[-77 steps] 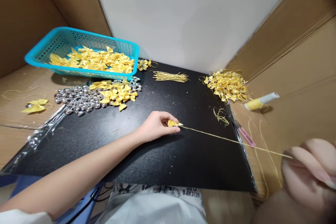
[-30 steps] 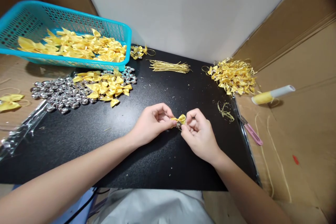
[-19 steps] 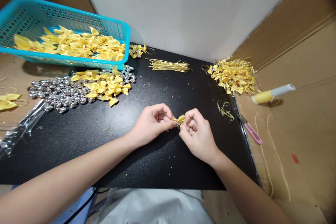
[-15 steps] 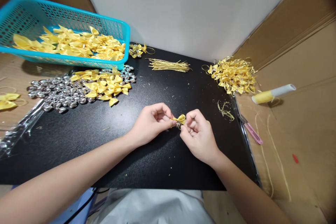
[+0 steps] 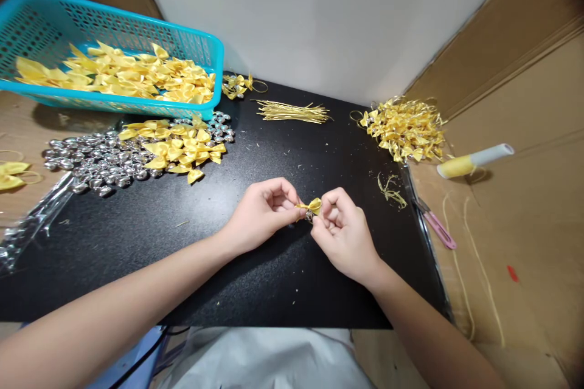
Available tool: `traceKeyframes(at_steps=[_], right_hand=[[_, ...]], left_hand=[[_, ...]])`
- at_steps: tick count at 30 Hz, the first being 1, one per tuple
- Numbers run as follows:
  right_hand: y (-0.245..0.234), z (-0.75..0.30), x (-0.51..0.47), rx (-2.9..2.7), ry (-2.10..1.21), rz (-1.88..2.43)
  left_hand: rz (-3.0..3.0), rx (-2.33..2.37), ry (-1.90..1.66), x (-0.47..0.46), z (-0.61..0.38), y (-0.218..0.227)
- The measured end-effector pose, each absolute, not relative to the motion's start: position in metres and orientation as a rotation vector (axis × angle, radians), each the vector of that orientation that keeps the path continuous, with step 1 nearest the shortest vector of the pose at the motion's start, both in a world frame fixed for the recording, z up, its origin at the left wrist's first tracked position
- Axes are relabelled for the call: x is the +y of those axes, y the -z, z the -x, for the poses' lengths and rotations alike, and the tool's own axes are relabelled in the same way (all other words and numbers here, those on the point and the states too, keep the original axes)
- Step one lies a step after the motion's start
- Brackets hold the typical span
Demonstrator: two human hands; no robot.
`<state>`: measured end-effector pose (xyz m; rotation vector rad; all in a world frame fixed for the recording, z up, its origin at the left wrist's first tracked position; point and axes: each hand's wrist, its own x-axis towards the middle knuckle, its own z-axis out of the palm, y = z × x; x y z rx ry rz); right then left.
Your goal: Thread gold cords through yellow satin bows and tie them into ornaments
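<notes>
Yellow bow (image 5: 314, 205) with a silver bell (image 5: 309, 217) just under it, held up above about the middle of the worktop (image 5: 274, 292), a bit right of center. Left hand (image 5: 262, 216) has it pinched between thumb and forefinger; right hand (image 5: 347, 237) is curled narrow on the other side, fingertips right up against it, but honestly can't tell if they've closed on anything. Looks to me like the fiddly tying or adjusting step, so I'd say the next move calls for a steady left pinch and small right fingertip moves. Plenty of black surface between the hands and the front edge, and more to the left. Right side's tighter: cord clippings (image 5: 391, 191) sit near the right edge, and a pink-handled tool (image 5: 438, 229) lies across it. Further out, a gold cord bundle (image 5: 293, 112) lies by the back edge, a heap of looped bows (image 5: 404, 130) fills the back right corner, and silver beads (image 5: 109, 161) plus a blue basket (image 5: 114, 100) crowd the back left.
</notes>
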<state>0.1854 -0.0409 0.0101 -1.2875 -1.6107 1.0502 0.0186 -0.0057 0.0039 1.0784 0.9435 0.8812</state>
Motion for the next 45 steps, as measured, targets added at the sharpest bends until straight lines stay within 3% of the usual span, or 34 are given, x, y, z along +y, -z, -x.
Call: traceKeyframes(at_steps=[45], right_hand=[[-0.0083, -0.1836, -0.0442, -1.533, -1.085, 1.275]], left_hand=[[-1.101, 0.955, -0.954, -0.0084, -0.0204, -0.0066]])
